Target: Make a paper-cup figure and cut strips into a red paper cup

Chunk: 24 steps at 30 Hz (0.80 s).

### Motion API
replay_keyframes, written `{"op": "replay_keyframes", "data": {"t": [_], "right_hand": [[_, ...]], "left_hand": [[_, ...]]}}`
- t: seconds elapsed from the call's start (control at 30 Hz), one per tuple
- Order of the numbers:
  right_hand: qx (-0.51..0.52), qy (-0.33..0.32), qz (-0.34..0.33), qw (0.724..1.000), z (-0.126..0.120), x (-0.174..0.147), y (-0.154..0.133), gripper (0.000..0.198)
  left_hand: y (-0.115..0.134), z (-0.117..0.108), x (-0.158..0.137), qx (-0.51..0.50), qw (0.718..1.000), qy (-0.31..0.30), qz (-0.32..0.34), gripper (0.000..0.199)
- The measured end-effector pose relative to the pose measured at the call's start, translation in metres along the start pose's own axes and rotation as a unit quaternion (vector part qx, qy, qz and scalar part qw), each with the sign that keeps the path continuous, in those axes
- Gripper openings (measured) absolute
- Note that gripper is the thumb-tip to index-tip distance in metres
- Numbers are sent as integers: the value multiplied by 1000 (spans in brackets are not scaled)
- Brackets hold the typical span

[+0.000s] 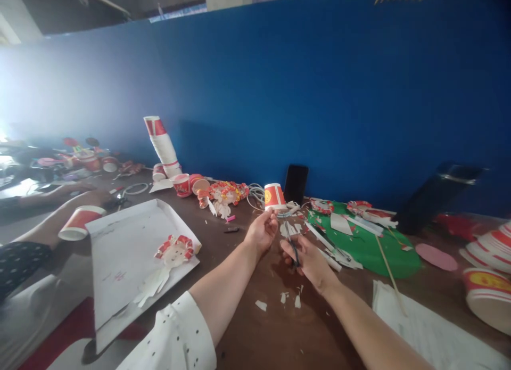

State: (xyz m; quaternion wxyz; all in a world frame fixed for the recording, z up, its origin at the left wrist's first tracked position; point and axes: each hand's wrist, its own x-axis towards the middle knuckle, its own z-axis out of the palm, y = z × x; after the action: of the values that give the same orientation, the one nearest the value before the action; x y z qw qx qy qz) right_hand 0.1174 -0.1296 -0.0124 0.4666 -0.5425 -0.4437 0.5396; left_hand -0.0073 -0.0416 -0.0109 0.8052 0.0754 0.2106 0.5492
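My left hand [263, 232] pinches a red and white paper cup [274, 197] by its lower edge, the cup raised above the brown table. In my right hand [305, 255] is a pair of scissors [293, 247], its dark handles between my fingers and its blades pointing up toward the cup. The blades look apart from the cup's wall. Beneath and near my hands lie small white paper scraps [261, 305]. A dark phone [296, 182] leans on the blue wall just behind the cup.
On the left, a white board [131, 253] bears a paper figure [174, 252], beside another person's arm [59, 215]. A leaning cup stack [163, 146] stands behind. Rightward are a green sheet [393, 253] with cut pieces, a thin stick [389, 271], papers [431, 327] and more cups [489, 295].
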Motion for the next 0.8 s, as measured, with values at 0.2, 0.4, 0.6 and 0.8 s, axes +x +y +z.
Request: {"op": "replay_keyframes", "data": {"t": [0.2,0.4,0.6,0.8], "right_hand": [[-1,-1,-25,1000,2,3,0,33],[4,11,-49,999,0,5,1,34],[-1,32,-72,997,0,7,8,37],[-3,38,-83,996,0,9,10,39]], "left_hand": [[-8,3,-4,28,999,0,-25,9],[-19,-4,-3,83,994,-45,-49,18],[-24,-9,-3,117,989,-63,-66,24],[-24,-6,-8,161,980,-80,-82,26]]}}
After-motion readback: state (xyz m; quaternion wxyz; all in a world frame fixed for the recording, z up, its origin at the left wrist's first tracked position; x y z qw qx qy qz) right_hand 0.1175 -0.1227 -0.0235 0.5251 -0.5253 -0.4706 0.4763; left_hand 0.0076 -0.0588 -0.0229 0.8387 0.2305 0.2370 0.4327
